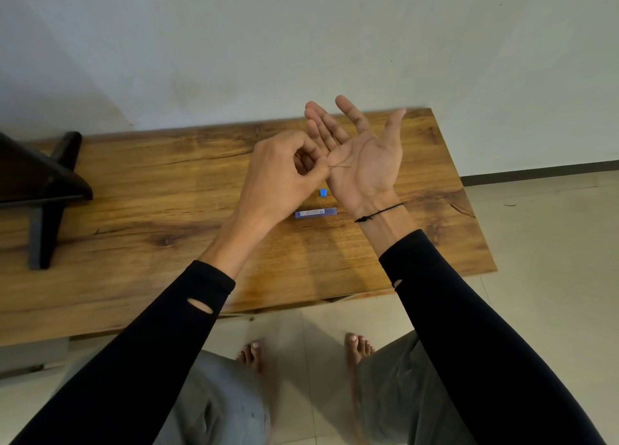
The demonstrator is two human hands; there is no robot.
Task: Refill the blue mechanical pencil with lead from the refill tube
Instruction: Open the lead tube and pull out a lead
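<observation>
My right hand (pixel 365 156) is held palm up above the wooden table (pixel 150 183), fingers spread. My left hand (pixel 284 173) pinches a thin dark lead (pixel 341 167) with thumb and forefinger at the edge of that palm. Another thin lead seems to lie on the right palm near the fingers. Below the hands, the blue refill tube (pixel 315 213) lies flat on the table. Its small blue cap (pixel 323 193) lies just beyond it. The blue mechanical pencil is not in view.
A dark stand with angled legs (pixel 43 190) sits on the table's left end. The table backs onto a pale wall. Tiled floor and my bare feet (pixel 358 347) show below the front edge.
</observation>
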